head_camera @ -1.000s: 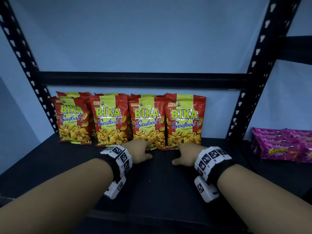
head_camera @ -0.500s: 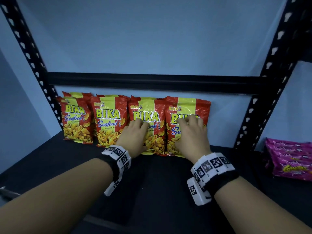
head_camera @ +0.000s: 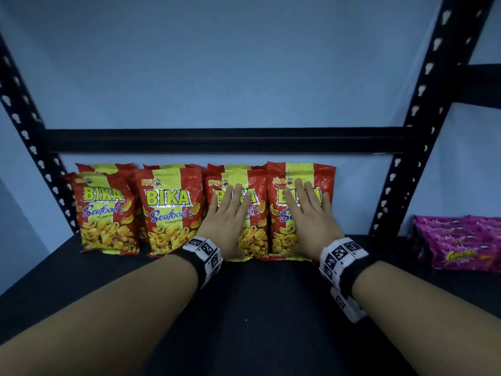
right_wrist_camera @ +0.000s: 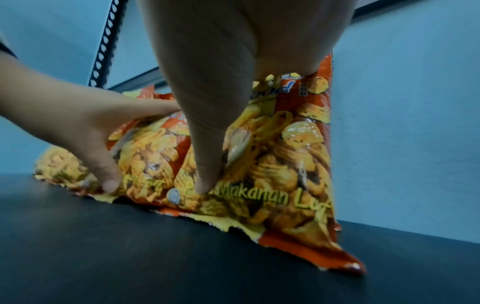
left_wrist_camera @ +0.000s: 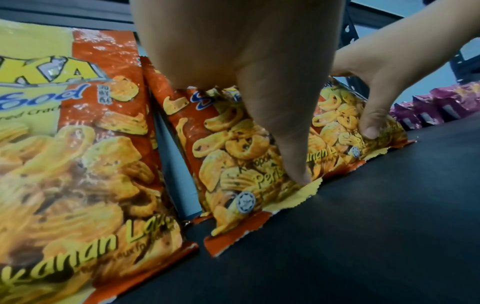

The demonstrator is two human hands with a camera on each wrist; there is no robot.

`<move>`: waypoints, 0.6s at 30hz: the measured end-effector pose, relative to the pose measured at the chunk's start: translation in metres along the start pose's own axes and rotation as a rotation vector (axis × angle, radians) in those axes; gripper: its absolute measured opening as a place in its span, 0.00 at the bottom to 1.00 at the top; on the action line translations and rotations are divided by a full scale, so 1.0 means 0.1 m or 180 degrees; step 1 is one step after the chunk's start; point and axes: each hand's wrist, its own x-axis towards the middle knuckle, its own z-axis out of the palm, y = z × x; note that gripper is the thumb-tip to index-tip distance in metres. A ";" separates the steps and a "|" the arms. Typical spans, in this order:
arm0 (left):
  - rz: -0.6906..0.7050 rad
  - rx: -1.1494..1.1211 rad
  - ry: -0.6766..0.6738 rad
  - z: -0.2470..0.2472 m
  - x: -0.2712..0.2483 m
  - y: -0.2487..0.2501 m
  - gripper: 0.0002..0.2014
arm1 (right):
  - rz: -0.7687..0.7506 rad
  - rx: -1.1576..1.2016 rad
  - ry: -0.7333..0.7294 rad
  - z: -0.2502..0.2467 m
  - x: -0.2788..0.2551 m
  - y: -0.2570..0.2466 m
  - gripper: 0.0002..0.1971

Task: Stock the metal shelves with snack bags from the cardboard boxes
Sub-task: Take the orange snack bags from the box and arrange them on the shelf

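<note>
Two flat hands (head_camera: 268,221) press upright snack bags (head_camera: 301,210), labels facing out.

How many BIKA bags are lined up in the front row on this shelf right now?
4 in front: far-left bag, second bag, third bag under the left hand, fourth bag under the right hand. Tops behind suggest more, partly hidden.

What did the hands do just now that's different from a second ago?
Both hands rose from the shelf in front of the bags. The left hand now presses flat on the third BIKA bag, the right hand flat on the fourth BIKA bag. Neither grips. The row of four bags and the pink bags stayed put.
</note>
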 end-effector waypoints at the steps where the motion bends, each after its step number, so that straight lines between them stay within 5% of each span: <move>1: 0.0049 0.0010 0.0012 0.00 0.02 -0.02 0.79 | 0.0037 -0.0036 -0.0029 0.00 0.00 -0.01 0.81; 18: 0.0443 0.0372 0.0276 0.02 0.27 -0.19 0.86 | 0.0278 -0.0616 -0.0087 0.02 0.17 -0.05 0.89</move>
